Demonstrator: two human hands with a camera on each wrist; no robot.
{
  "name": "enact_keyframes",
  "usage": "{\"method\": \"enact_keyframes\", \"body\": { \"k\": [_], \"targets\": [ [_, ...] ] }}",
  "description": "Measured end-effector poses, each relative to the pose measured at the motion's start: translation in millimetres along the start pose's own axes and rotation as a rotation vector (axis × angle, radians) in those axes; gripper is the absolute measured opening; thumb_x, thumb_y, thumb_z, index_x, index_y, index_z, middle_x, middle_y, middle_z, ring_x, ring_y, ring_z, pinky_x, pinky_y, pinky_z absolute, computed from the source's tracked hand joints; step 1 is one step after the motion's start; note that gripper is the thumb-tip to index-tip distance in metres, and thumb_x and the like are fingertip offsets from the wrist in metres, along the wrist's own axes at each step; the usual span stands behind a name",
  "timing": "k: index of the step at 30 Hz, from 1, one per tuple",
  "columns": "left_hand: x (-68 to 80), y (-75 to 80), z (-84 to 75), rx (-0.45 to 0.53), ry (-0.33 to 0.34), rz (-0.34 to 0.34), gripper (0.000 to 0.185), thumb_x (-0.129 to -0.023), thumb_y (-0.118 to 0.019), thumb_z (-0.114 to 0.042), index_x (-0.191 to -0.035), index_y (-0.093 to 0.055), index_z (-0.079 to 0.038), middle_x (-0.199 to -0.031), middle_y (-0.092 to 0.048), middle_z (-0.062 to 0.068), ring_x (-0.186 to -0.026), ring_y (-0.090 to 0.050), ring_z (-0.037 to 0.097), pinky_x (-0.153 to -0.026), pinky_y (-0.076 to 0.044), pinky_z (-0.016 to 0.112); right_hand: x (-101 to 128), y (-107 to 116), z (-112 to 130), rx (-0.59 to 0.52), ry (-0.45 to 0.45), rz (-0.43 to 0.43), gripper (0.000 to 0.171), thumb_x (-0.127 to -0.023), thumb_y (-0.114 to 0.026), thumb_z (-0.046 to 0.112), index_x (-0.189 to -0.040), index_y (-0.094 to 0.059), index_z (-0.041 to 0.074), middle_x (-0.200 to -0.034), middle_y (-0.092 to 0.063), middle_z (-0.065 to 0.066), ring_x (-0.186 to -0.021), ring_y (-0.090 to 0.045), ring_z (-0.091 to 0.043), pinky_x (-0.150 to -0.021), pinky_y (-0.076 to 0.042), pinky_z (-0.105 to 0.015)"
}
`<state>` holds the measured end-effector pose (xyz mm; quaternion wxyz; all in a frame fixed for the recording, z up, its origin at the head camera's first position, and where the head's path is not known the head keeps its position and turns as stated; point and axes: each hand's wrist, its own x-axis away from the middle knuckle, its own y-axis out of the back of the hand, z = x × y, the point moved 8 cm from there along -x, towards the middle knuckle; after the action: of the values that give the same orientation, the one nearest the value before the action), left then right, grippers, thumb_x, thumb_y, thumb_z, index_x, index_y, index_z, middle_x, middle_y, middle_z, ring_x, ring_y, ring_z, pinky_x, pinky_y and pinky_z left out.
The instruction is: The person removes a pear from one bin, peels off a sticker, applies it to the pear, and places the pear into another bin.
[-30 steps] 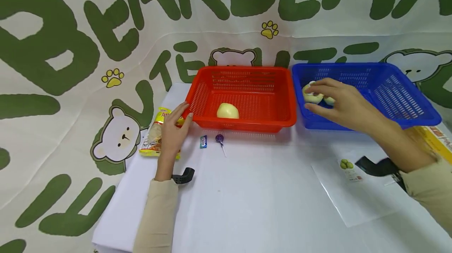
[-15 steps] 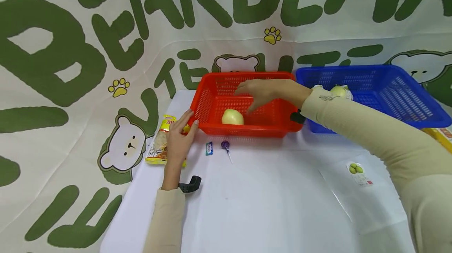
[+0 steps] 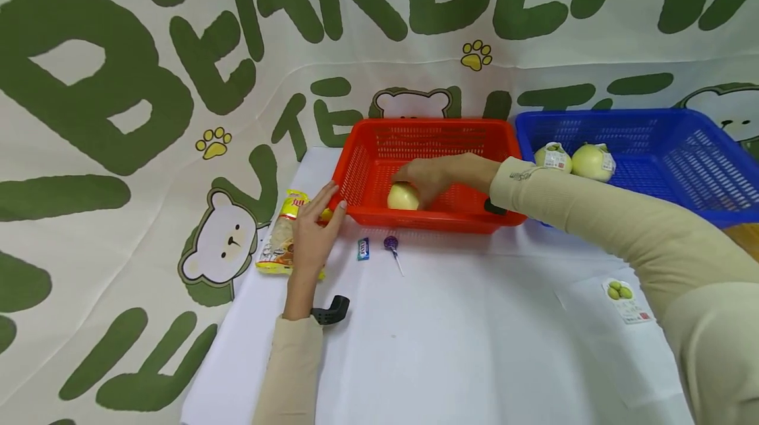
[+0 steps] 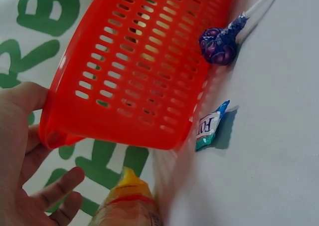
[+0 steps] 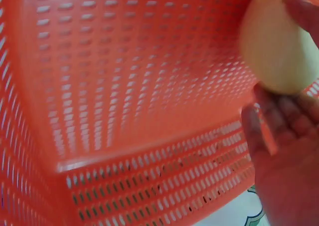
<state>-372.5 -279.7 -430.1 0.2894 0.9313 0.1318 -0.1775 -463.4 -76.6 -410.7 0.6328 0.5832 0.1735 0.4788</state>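
A pale yellow round fruit (image 3: 400,199) lies in the red basket (image 3: 450,217) near its front wall. My right hand (image 3: 422,181) reaches into the basket and grips this fruit (image 5: 274,41), fingers (image 5: 279,121) curled under it and thumb on top. My left hand (image 3: 331,201) rests with straight fingers against the basket's front left corner (image 4: 55,131), thumb by the rim. It holds nothing.
A blue basket (image 3: 682,168) on the right holds two more pale fruits (image 3: 553,157) (image 3: 591,161). On the white table lie a yellow snack packet (image 3: 283,237), a small candy (image 3: 363,248), a purple lollipop (image 3: 391,243) and a clear labelled bag (image 3: 622,296).
My right hand left the blue basket, crossed to the red one and came down onto the fruit there, closing on it. The left hand stayed at the basket's corner.
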Motion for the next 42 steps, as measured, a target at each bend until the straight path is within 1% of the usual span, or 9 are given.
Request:
{"method": "enact_keyframes", "body": {
  "k": [4,9,14,18,23,27,31,35,42],
  "targets": [
    [2.1,-0.7,-1.3,0.009,-0.004,-0.013,0.048,-0.098,-0.061,-0.046,-0.142,-0.059,-0.026,-0.145,-0.05,-0.02,-0.135,-0.046,0.017,-0.102,-0.048,0.043,21.7,12.6,-1.2,0.025,-0.026,-0.105,0.07,-0.076,-0.084,0.035,-0.131,-0.054,0.004,-0.119,-0.06,-0.007,-0.108,-0.056,-0.023,-0.092,-0.051,-0.036],
    [0.0,-0.8,-1.0,0.008,-0.013,-0.017,0.049,-0.098,-0.06,-0.047,-0.142,-0.059,-0.026,-0.145,-0.05,-0.018,-0.136,-0.045,0.017,-0.101,-0.049,0.043,69.7,34.9,-1.9,-0.004,-0.131,-0.216,0.086,-0.075,-0.083,0.042,-0.144,-0.047,0.006,-0.134,-0.054,-0.009,-0.118,-0.051,-0.025,-0.091,-0.053,-0.038],
    [-2.9,-3.8,-1.0,0.017,-0.034,-0.018,0.049,-0.097,-0.063,-0.046,-0.142,-0.059,-0.025,-0.146,-0.051,-0.014,-0.135,-0.045,0.017,-0.104,-0.045,0.044,129.7,45.3,9.3,-0.052,-0.175,-0.346,0.091,-0.073,-0.085,0.041,-0.147,-0.044,0.007,-0.142,-0.049,-0.011,-0.126,-0.046,-0.029,-0.089,-0.055,-0.047],
    [-4.7,-7.8,-2.8,0.023,-0.052,-0.009,0.05,-0.097,-0.064,-0.045,-0.142,-0.058,-0.024,-0.146,-0.05,-0.016,-0.136,-0.044,0.016,-0.106,-0.041,0.046,176.2,33.9,24.1,-0.081,-0.155,-0.483,0.088,-0.071,-0.088,0.035,-0.144,-0.048,0.006,-0.138,-0.053,-0.012,-0.125,-0.048,-0.03,-0.088,-0.055,-0.051],
    [-3.3,-8.3,-2.6,0.023,-0.025,-0.003,0.053,-0.096,-0.061,-0.05,-0.144,-0.056,-0.027,-0.147,-0.048,-0.02,-0.137,-0.042,0.016,-0.103,-0.046,0.045,214.9,-6.5,51.8,-0.127,-0.14,-0.58,0.087,-0.068,-0.092,0.029,-0.141,-0.051,0.005,-0.134,-0.056,-0.009,-0.12,-0.052,-0.027,-0.087,-0.056,-0.049],
    [-0.4,-6.7,-0.4,0.013,0.004,-0.003,0.053,-0.097,-0.06,-0.05,-0.145,-0.055,-0.03,-0.147,-0.048,-0.021,-0.137,-0.042,0.016,-0.101,-0.049,0.046,222.2,-57.4,71.0,-0.207,-0.144,-0.564,0.089,-0.064,-0.093,0.029,-0.14,-0.053,0.006,-0.132,-0.057,-0.007,-0.118,-0.054,-0.024,-0.09,-0.055,-0.047],
    [-2.4,-3.8,0.8,0.01,-0.015,-0.008,0.052,-0.097,-0.062,-0.046,-0.145,-0.055,-0.027,-0.148,-0.048,-0.018,-0.138,-0.042,0.018,-0.104,-0.046,0.047,213.1,-95.7,73.1,-0.255,-0.186,-0.529,0.088,-0.066,-0.093,0.028,-0.14,-0.052,0.003,-0.133,-0.056,-0.01,-0.121,-0.053,-0.028,-0.096,-0.051,-0.05],
    [-0.8,-3.9,2.1,0.015,-0.018,-0.005,0.054,-0.096,-0.06,-0.051,-0.145,-0.056,-0.027,-0.147,-0.048,-0.019,-0.137,-0.043,0.018,-0.104,-0.046,0.046,205.0,-112.5,68.7,-0.279,-0.212,-0.529,0.089,-0.067,-0.093,0.027,-0.14,-0.05,-0.001,-0.134,-0.054,-0.013,-0.124,-0.05,-0.03,-0.1,-0.048,-0.051],
    [1.2,-5.1,-1.6,0.018,-0.023,-0.01,0.055,-0.097,-0.06,-0.051,-0.145,-0.055,-0.026,-0.148,-0.048,-0.018,-0.138,-0.042,0.016,-0.104,-0.046,0.044,198.9,-120.6,65.1,-0.31,-0.224,-0.517,0.09,-0.071,-0.09,0.031,-0.143,-0.047,-0.003,-0.137,-0.052,-0.014,-0.125,-0.05,-0.03,-0.103,-0.046,-0.051]
  ]
}}
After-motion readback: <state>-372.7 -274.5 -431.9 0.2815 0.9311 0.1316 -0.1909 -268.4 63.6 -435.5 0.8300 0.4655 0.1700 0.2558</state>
